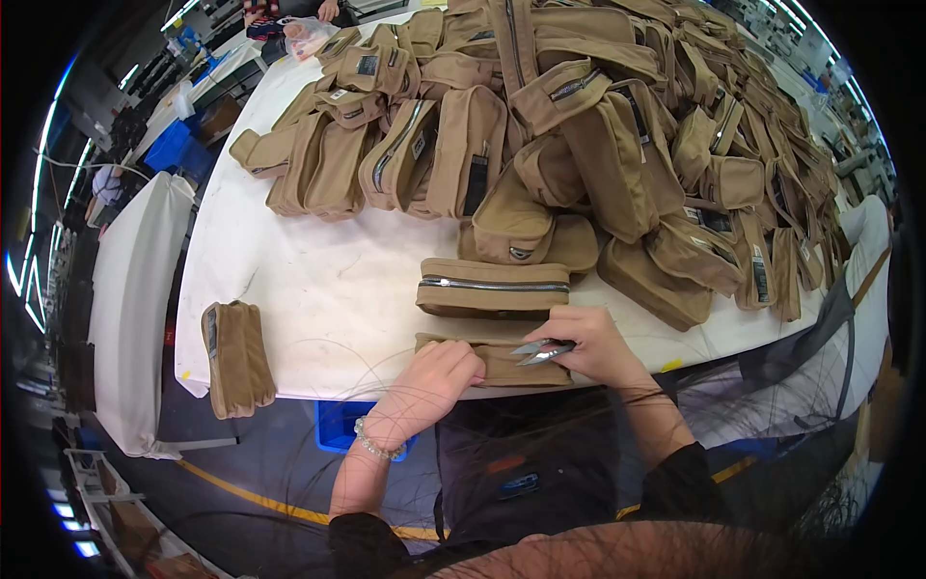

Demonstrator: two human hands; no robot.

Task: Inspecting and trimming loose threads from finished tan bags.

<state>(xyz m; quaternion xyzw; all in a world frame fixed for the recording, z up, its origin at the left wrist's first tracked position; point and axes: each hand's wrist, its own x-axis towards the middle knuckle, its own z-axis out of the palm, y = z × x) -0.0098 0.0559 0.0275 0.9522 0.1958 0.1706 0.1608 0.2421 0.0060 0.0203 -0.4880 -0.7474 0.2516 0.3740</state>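
– Watching the pouch [500, 368]: placed where, and held how?

– At the near edge of the bench [318, 309], beneath both hands. Left hand [442, 374] closed on the left part, fingers curled over the cloth; impossible to tell exactly what, under the fingertips. Right hand [592, 344] wrapped around metal snips [546, 353], blades pointing left across the pouch.

– Any risk from here?

– A nicked cloth, perhaps, from blades held so close to the fabric. Possibly a cut finger too, with tips aimed toward the left hand and little room between. Also a chance of slipping off the bench, given a perch so near the edge and a loosened grip. Worth keeping the left fingers well back.

– And in looks?

– Brown, soft-looking cloth, long and low, set lengthwise from left to right. Partly covered by the hands, so no clear view of a zip or of any stray thread.

– Further out?

– Just beyond, a zipped pouch [492, 301] in the same brown, silver zip along its length. Off to the left, near the bench corner, a lone pouch [238, 362], well apart. Farther back, a big pile [617, 179] of brown pouches, heaped and leaning together. Below the edge, a blue bin [333, 439].
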